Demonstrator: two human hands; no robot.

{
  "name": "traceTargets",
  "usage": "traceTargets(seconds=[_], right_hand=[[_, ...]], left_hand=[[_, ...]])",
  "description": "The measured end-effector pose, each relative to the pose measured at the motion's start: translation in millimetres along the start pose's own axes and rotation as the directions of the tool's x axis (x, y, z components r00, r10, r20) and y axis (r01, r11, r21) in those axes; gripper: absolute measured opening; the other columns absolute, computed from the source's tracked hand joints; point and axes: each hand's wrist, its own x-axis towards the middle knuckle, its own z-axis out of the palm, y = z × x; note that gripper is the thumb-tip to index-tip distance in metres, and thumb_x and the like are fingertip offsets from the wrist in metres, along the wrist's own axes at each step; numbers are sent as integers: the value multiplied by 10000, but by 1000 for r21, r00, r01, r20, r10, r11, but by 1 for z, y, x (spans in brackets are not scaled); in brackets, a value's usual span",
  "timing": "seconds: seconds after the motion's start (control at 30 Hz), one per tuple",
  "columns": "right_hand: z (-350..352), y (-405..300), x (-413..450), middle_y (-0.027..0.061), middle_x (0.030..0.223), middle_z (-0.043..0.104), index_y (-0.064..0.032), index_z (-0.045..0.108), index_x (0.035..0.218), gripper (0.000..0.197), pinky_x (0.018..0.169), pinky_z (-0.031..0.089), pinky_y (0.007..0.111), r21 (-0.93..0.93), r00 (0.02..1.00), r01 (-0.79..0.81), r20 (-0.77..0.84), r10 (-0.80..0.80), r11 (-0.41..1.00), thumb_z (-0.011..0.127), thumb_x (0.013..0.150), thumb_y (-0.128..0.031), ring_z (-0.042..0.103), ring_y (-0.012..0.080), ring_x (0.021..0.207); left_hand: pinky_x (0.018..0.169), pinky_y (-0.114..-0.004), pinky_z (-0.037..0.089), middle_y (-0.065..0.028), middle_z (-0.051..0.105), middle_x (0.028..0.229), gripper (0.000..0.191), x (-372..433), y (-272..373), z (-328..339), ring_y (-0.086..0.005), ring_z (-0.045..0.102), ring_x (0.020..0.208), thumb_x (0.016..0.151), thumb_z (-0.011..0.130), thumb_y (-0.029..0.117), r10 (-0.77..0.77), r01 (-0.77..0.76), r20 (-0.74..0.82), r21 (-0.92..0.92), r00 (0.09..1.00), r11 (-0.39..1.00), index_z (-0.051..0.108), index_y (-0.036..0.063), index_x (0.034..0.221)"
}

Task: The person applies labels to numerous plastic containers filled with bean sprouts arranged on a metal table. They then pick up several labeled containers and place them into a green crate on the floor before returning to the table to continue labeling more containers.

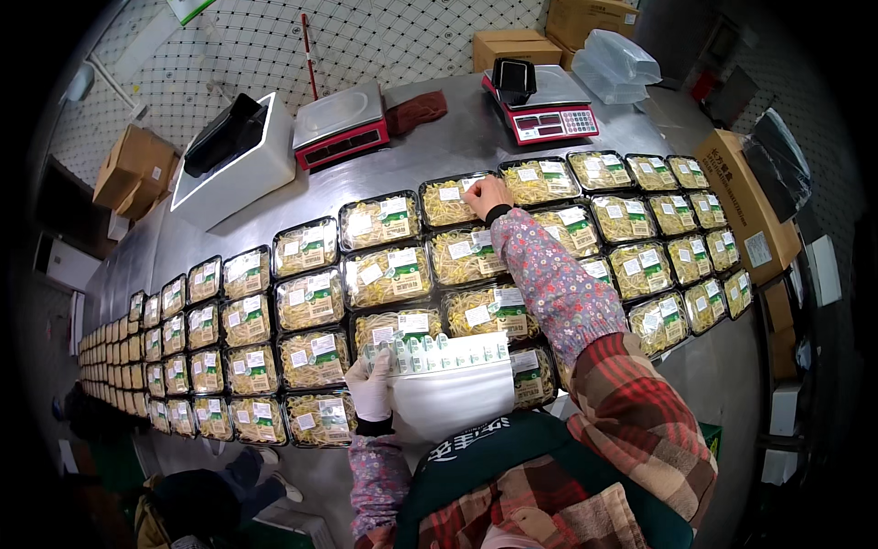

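My left hand (372, 388), in a pale glove, grips a sheet of small green-and-white stickers (446, 353) on white backing paper, held low over the near trays. My bare right hand (486, 195) reaches out to a black tray of bean sprouts (442, 200) in the far row, its fingertips bunched at the top right of the wrapped pack; whether a sticker is between them cannot be told. Wrapped sprout trays with white and green labels, such as this one (387, 274), stand in rows around both hands. My right sleeve hides parts of several trays.
Two red-and-silver scales (343, 123) (542, 103) stand along the far side of the steel table, a dark red cloth (416, 112) between them. A white foam box (236, 165) holds black trays. Clear plastic trays (615, 65) and cardboard boxes (748, 206) are at right. Someone's legs (257, 480) show lower left.
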Motion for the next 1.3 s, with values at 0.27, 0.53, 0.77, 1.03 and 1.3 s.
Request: traceTargets(seconds=[0.27, 0.53, 0.77, 1.03, 1.3], right_hand=[[4, 3, 16, 160, 834, 621, -59, 583, 810, 289, 768, 480, 408, -51, 989, -128, 69, 131, 990, 734, 693, -276, 596, 314, 885], [-15, 53, 28, 22, 694, 573, -49, 530, 824, 234, 544, 453, 241, 644, 970, -243, 147, 195, 725, 710, 754, -181, 554, 110, 618], [-174, -33, -107, -29, 761, 586, -13, 609, 1014, 341, 597, 430, 187, 705, 538, -212, 662, -521, 677, 695, 802, -265, 521, 37, 680], [-193, 6, -123, -29, 690, 616, -38, 660, 825, 124, 528, 404, 193, 675, 519, -259, 701, -490, 691, 712, 778, -140, 502, 22, 589], [-125, 153, 34, 21, 752, 623, -6, 626, 855, 190, 616, 467, 219, 785, 989, -109, 21, 149, 609, 731, 740, -114, 571, 82, 667]], left_hand=[[608, -196, 451, -24, 649, 810, 167, 5, 6, 13, -63, 562, 667, 840, 650, 125, 31, -29, 117, -12, 993, 999, 647, -24, 916], [553, -182, 426, -12, 648, 767, 146, 5, 11, 50, -46, 550, 622, 840, 650, 130, 61, -67, 155, 32, 986, 997, 656, -16, 846], [486, -171, 344, 44, 580, 645, 179, 9, 1, 96, -13, 446, 536, 828, 681, 183, 88, -116, 234, 107, 968, 988, 649, 16, 770], [596, -183, 426, -9, 641, 772, 145, 8, -8, 150, -44, 541, 648, 840, 656, 134, 15, -66, 301, 160, 954, 985, 648, -10, 838], [590, -198, 424, 0, 637, 759, 149, 1, -25, 123, -43, 532, 640, 842, 651, 138, 8, -55, 219, 208, 976, 977, 655, -10, 852]])
